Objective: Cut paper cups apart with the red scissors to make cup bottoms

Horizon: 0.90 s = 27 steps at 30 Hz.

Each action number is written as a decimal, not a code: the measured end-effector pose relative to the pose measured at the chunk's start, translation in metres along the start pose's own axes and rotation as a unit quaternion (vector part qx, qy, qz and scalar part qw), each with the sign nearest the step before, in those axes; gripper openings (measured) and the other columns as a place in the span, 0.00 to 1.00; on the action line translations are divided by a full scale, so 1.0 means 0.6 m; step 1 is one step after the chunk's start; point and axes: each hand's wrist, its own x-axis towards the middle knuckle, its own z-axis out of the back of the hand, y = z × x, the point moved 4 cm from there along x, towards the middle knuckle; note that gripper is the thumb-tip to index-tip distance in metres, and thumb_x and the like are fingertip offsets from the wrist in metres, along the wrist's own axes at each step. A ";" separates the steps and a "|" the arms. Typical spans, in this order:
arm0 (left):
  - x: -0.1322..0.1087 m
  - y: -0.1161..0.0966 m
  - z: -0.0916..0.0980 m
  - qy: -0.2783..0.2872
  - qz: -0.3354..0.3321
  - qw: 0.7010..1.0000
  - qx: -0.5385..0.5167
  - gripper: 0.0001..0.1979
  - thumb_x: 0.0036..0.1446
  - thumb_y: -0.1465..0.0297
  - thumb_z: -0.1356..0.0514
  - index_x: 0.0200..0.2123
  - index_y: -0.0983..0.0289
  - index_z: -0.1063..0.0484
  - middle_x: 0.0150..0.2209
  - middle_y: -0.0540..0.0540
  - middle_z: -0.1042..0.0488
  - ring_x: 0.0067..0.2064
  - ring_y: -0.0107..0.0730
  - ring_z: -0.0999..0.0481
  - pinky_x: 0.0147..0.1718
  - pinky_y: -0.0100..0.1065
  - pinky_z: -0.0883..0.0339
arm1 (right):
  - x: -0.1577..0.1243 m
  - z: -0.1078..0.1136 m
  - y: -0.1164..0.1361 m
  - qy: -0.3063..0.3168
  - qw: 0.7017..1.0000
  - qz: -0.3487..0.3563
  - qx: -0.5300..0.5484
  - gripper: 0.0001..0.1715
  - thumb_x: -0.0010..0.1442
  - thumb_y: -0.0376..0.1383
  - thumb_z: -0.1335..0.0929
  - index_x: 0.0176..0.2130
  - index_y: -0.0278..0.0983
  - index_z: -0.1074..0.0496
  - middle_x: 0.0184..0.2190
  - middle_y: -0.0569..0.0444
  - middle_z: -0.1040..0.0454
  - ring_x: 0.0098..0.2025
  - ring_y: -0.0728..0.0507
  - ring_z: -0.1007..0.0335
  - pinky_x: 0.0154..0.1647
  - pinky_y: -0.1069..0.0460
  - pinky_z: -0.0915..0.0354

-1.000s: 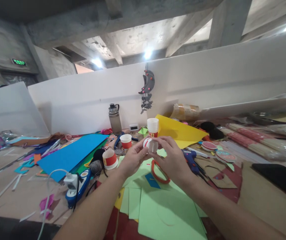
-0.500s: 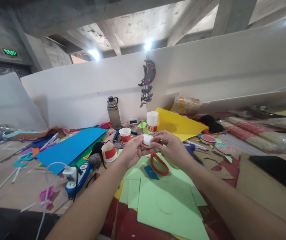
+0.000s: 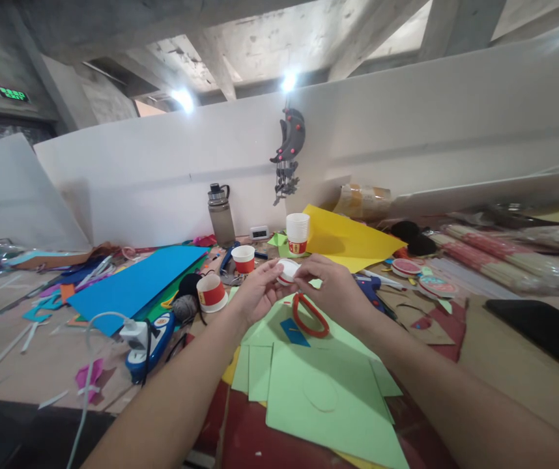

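Note:
My left hand (image 3: 263,290) pinches the left edge of a small white round piece with a red rim (image 3: 288,271), which looks like the cut-off bottom of a paper cup. On its right edge, the fingertips of my right hand (image 3: 322,279) are closed together, partly covering it. Just below lie a red-orange loop (image 3: 319,333) and a scrap of blue paper (image 3: 294,332), both on light green sheets (image 3: 328,404); a faint oval outline shows on the front sheet. To the left, a red and white paper cup (image 3: 212,293) lies tilted, and another paper cup (image 3: 243,259) stands behind it.
A stack of paper cups (image 3: 298,228) and a grey bottle (image 3: 221,218) stand at the back. Blue card (image 3: 133,286) and a power strip (image 3: 155,348) lie left. Right are yellow card (image 3: 352,238), a blue glue gun (image 3: 368,290), round decorated discs (image 3: 436,286) and a black phone-like slab (image 3: 543,335).
The white round piece has tipped slightly, so more of its flat face shows. My right fingers have shifted a little along its edge. The view has moved slightly.

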 end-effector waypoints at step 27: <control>0.002 -0.001 0.002 0.023 -0.028 0.997 0.062 0.27 0.47 0.77 0.34 0.53 0.60 0.30 0.40 0.55 0.23 0.36 0.28 0.24 0.39 0.34 0.28 | -0.003 -0.007 -0.005 -0.002 0.999 -0.025 -0.045 0.05 0.58 0.32 0.36 0.30 0.38 0.33 0.29 0.53 0.31 0.32 0.46 0.35 0.32 0.51 0.37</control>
